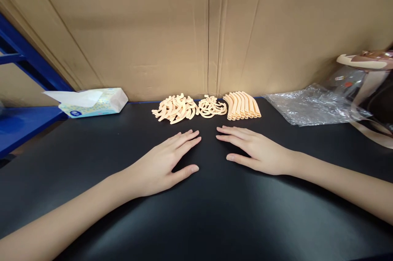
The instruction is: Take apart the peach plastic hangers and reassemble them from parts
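My left hand (166, 162) lies flat on the black tabletop (196, 220), palm down, thumb apart from the fingers and nothing in it. Facing it, my right hand (258, 150) rests the same way, with a gap between the two sets of fingertips. Beyond the left fingers is a loose heap of peach-coloured curved plastic pieces (175, 108). A smaller pile of thin peach ring-like or hooked pieces (211, 107) sits in the middle. Past my right hand, several peach bent tubes (242, 106) lie side by side in a neat row. Neither hand touches any piece.
A tissue pack (92, 102) with a tissue pulled out lies at the back left, near a blue metal frame (33, 60). Crumpled clear plastic bags (316, 103) and a brown item with a strap (373, 64) are at the right. A cardboard wall (153, 27) closes off the back.
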The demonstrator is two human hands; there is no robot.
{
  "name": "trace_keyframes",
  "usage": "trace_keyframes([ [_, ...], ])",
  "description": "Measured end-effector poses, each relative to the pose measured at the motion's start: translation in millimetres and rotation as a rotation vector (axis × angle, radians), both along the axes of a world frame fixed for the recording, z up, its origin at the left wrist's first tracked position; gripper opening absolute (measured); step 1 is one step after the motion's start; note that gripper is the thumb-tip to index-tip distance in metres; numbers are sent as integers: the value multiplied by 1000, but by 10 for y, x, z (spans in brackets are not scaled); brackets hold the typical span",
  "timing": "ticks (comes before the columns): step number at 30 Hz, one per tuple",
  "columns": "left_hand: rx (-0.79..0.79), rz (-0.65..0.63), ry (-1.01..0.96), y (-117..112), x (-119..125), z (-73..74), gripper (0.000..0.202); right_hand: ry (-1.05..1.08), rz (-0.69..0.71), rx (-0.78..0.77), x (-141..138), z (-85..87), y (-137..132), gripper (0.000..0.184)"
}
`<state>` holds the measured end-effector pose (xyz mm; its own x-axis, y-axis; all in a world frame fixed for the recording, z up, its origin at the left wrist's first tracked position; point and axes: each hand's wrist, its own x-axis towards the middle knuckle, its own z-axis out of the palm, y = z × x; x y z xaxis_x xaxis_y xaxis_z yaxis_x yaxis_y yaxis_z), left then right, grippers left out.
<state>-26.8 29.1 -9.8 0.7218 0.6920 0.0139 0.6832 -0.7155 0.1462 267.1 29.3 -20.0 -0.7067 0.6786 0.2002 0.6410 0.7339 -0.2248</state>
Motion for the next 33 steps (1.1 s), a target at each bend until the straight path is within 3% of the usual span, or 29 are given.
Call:
trace_keyframes([
  [12,26,-20,-25,-14,9,19,63,11,-7,-5,-1,0,2,55],
  [19,27,-33,-48,-12,18,23,50,16,-2,33,-9,-7,2,47],
  [33,27,-20,-18,2,14,17,52,-22,-1,47,-1,-17,12,47],
])
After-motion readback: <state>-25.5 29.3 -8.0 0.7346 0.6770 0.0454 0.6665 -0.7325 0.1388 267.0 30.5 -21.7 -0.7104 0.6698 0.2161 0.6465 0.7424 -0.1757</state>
